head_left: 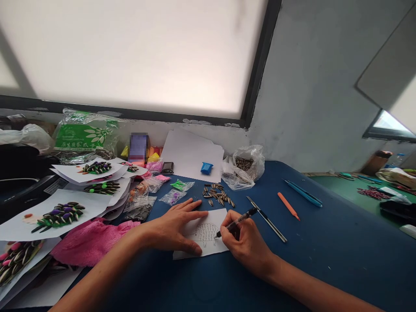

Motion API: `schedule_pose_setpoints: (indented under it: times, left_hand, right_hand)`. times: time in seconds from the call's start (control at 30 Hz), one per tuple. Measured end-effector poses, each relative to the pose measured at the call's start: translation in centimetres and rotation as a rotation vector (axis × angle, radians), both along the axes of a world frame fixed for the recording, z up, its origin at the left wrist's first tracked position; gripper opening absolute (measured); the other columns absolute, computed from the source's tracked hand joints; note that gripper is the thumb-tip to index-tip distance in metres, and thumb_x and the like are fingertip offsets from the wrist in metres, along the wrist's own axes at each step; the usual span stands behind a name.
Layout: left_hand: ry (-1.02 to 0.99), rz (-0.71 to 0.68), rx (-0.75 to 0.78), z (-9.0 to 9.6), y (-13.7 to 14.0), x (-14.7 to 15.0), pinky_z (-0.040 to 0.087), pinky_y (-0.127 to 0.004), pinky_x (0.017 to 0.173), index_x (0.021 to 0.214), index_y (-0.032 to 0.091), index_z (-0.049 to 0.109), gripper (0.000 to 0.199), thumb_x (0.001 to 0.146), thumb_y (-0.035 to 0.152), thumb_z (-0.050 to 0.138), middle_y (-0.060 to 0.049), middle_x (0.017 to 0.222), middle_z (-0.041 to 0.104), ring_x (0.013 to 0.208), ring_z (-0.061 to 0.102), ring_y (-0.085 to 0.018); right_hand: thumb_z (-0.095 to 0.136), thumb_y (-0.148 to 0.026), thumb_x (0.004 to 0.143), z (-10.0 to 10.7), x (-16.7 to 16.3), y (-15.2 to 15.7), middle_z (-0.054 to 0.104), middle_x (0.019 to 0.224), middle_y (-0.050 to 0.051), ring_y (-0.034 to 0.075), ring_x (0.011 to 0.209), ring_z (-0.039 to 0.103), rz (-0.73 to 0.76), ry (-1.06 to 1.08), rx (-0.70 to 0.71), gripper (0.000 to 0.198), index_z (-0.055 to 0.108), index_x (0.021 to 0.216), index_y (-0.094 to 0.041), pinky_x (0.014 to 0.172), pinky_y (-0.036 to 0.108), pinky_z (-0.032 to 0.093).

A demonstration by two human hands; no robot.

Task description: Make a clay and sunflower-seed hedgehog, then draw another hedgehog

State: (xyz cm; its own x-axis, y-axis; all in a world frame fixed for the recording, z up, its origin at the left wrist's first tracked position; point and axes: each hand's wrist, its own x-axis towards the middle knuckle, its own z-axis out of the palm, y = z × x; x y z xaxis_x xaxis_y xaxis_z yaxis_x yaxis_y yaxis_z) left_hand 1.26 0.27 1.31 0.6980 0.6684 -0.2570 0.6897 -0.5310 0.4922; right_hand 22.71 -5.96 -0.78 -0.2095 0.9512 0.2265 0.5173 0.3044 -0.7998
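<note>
A small sheet of white paper (208, 250) lies on the blue table, bearing a line drawing (207, 233) of a round-backed animal with short legs and rows of small marks. My left hand (173, 227) rests flat on the paper's left part, fingers spread. My right hand (243, 242) grips a black pen (238, 222), its tip at the drawing's right end. Just beyond the paper is a loose pile of sunflower seeds (219, 195). To the right of my right hand lie a slim metal craft knife (268, 220), an orange marker (288, 206) and blue tweezers (303, 193).
Stacked papers with seed-and-clay animals (58, 214) fill the left side, beside a pink cloth (94, 242). Small bags of coloured clay (173, 195), a blue clay packet (206, 168), blank sheets (188, 151) and a clear bag of seeds (245, 167) stand toward the wall.
</note>
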Motion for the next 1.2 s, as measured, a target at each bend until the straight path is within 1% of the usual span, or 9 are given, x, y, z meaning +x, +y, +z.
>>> schedule_pose_setpoints:
  times: [0.37, 0.53, 0.7, 0.9, 1.07, 1.2]
  left_hand:
    - [0.002, 0.004, -0.004, 0.16, -0.03, 0.05, 0.011, -0.056, 0.115, 0.146, 0.036, 0.030, 0.094, 0.066, 0.070, 0.065, -0.002, 0.160, 0.007, 0.145, -0.003, -0.034]
    - [-0.001, 0.005, -0.003, 0.03, 0.03, -0.06, 0.011, -0.056, 0.115, 0.146, 0.037, 0.029, 0.094, 0.066, 0.072, 0.064, -0.001, 0.160, 0.006, 0.145, -0.003, -0.034]
    - [0.008, 0.005, -0.011, 0.13, 0.02, -0.04, 0.010, -0.056, 0.115, 0.146, 0.037, 0.029, 0.095, 0.066, 0.072, 0.065, -0.001, 0.160, 0.006, 0.145, -0.004, -0.033]
    - [0.009, 0.011, -0.021, 0.36, -0.07, 0.08, 0.009, -0.056, 0.115, 0.147, 0.035, 0.029, 0.096, 0.066, 0.071, 0.065, -0.001, 0.160, 0.006, 0.145, -0.004, -0.034]
    - [0.015, 0.007, -0.012, 0.18, -0.03, 0.05, 0.010, -0.055, 0.115, 0.147, 0.035, 0.029, 0.096, 0.066, 0.072, 0.065, -0.001, 0.160, 0.005, 0.145, -0.004, -0.033]
    - [0.012, 0.010, -0.015, 0.03, 0.02, 0.02, 0.010, -0.055, 0.115, 0.147, 0.036, 0.029, 0.096, 0.066, 0.071, 0.066, 0.000, 0.160, 0.006, 0.145, -0.004, -0.033]
  right_hand:
    - [0.050, -0.017, 0.079, -0.04, 0.07, -0.15, 0.042, 0.053, -0.006, 0.009, 0.047, 0.037, 0.003, 0.016, -0.014, 0.013, 0.045, 0.069, -0.020, 0.046, 0.021, 0.029]
    - [0.049, -0.019, 0.082, 0.09, 0.29, 0.09, 0.043, 0.055, -0.006, 0.009, 0.049, 0.039, -0.041, 0.053, 0.010, 0.013, 0.045, 0.069, -0.020, 0.046, 0.021, 0.030]
    - [0.050, -0.019, 0.081, 0.27, 0.42, 0.16, 0.044, 0.053, -0.006, 0.009, 0.047, 0.039, -0.070, 0.014, 0.031, 0.014, 0.045, 0.068, -0.020, 0.045, 0.022, 0.029]
    - [0.049, -0.020, 0.082, 0.43, 0.32, 0.10, 0.045, 0.055, -0.005, 0.010, 0.048, 0.041, -0.054, -0.001, 0.034, 0.013, 0.046, 0.069, -0.020, 0.046, 0.022, 0.031]
    - [0.048, -0.020, 0.082, 0.33, 0.27, 0.08, 0.045, 0.055, -0.005, 0.010, 0.048, 0.041, -0.021, -0.025, 0.045, 0.013, 0.047, 0.069, -0.019, 0.047, 0.022, 0.031]
    - [0.048, -0.018, 0.081, 0.22, 0.30, 0.13, 0.045, 0.054, -0.005, 0.009, 0.047, 0.041, -0.028, -0.047, 0.067, 0.013, 0.046, 0.068, -0.020, 0.046, 0.022, 0.030]
